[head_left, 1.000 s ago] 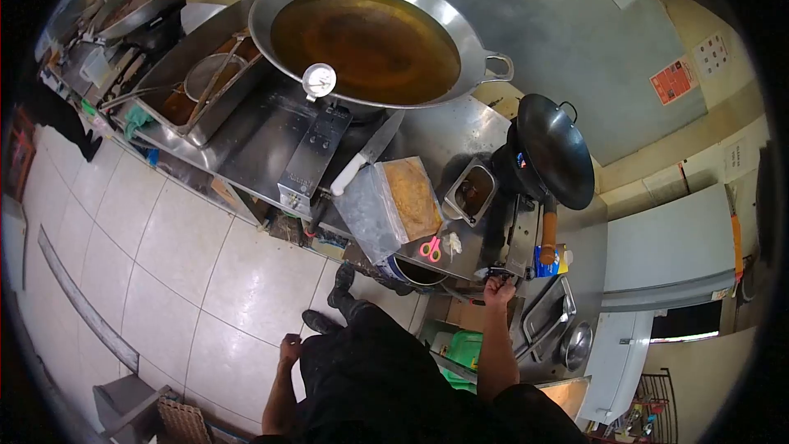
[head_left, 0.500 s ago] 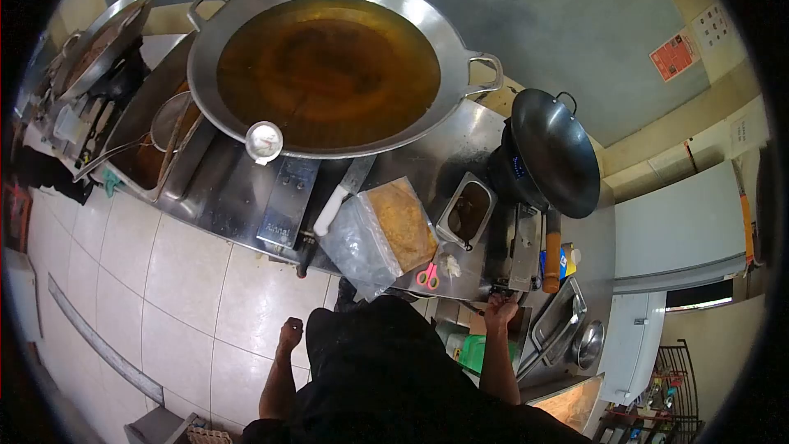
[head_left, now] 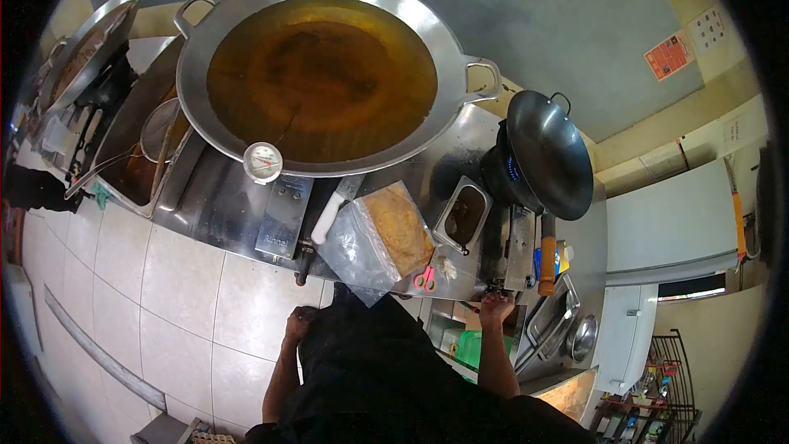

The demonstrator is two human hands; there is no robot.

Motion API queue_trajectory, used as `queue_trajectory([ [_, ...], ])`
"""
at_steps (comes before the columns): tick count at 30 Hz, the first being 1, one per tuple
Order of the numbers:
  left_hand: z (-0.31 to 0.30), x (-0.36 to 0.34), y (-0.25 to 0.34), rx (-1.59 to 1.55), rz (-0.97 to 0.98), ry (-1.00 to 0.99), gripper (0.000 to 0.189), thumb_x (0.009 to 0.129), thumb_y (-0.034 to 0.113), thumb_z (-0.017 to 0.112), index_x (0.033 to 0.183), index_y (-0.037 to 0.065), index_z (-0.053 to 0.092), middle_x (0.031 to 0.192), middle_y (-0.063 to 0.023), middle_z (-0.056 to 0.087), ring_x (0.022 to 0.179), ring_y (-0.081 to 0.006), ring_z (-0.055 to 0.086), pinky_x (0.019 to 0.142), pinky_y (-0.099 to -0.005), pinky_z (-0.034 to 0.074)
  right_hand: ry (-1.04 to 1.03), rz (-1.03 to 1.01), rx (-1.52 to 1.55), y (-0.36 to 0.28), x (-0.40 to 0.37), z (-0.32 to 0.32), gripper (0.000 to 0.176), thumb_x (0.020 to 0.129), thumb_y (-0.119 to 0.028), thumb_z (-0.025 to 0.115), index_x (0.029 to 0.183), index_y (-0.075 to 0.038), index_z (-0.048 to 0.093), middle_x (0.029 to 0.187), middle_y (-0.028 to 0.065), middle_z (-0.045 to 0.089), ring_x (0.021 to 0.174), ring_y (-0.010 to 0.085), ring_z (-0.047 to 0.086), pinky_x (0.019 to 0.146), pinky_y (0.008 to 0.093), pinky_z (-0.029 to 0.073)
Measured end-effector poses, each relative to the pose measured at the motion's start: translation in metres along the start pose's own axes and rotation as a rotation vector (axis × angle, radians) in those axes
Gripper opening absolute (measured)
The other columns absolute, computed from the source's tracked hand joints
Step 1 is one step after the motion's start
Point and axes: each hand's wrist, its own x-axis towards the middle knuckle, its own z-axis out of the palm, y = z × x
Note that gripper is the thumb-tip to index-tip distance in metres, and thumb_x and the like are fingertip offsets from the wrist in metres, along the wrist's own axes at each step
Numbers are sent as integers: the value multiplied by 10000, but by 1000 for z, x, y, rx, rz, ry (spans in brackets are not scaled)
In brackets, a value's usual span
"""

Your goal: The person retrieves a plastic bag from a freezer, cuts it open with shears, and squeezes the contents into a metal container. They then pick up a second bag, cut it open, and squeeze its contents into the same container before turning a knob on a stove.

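Note:
My right hand (head_left: 496, 307) is at the counter's front edge, by the stove control below the black wok (head_left: 551, 154); its fingers are curled, and what they touch is hidden. My left hand (head_left: 301, 322) hangs low beside my dark clothing, over the floor, its fingers curled and too dark to read. On the counter between them lie a plastic bag of yellowish crumbs (head_left: 399, 230), pink-handled scissors (head_left: 425, 279), a white-handled knife (head_left: 329, 215) and a steel container of dark liquid (head_left: 464, 218). A blue flame shows under the wok.
A huge pan of oil (head_left: 320, 78) with a dial thermometer (head_left: 263, 163) on its rim fills the back. At left are a steel tray (head_left: 140, 160) with a strainer (head_left: 156, 131) and another large pan (head_left: 90, 45). Metal trays and a steel bowl (head_left: 582, 337) stand at right.
My left hand has moved slightly right and up, closer to my clothing. My right hand stays at the counter edge. The thermometer's dial now faces the camera more clearly, and the view has shifted a little.

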Motion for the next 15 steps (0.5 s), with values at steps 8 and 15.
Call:
queue_trajectory([
  [8,-20,-50,-50,-5,-6,48,201,870,187,650,956,10,690,989,-180,708,984,-306,680,871,-386,526,-278,223,-251,37,-29,-28,544,969,-616,401,741,-130,485,624,-10,422,551,139,413,499,278,343],
  [15,-33,-68,-148,-100,52,28,150,880,116,589,885,4,688,954,-194,696,916,-325,692,803,-408,550,-585,32,-1295,109,-122,-18,330,963,-368,627,826,-74,568,680,-41,483,583,56,441,500,239,361],
])
